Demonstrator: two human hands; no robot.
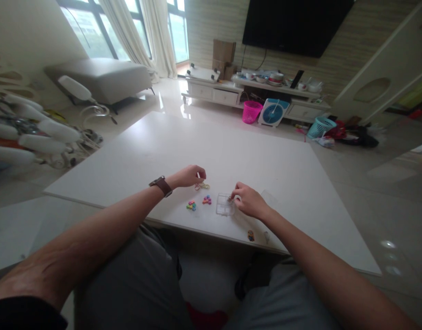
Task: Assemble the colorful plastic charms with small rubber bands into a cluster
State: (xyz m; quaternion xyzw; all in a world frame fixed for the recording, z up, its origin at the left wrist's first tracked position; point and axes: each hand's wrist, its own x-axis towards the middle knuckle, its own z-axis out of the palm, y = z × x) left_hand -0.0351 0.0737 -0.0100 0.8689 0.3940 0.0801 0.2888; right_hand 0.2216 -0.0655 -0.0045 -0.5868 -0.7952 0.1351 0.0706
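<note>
A clear divided plastic box [225, 208] lies near the front edge of the white table [231, 151]. My right hand [247, 200] is over its right side, fingers closed around small ring-like pieces [230, 199] at the far right compartment. Just above a small pile of rings [203, 186] is my left hand [193, 176], its fingers curled together; anything between them is too small to make out. Two little clusters of colourful pieces, one green, yellow and pink [191, 206], one pink, orange and blue [207, 200], sit left of the box.
A yellow minion figure [251, 235] and a small clear item [266, 236] lie at the table's front edge, by my right forearm. A transparent lid [270, 197] seems to lie right of my right hand. Beyond the table stand a pink basket [251, 112] and a blue fan [273, 112].
</note>
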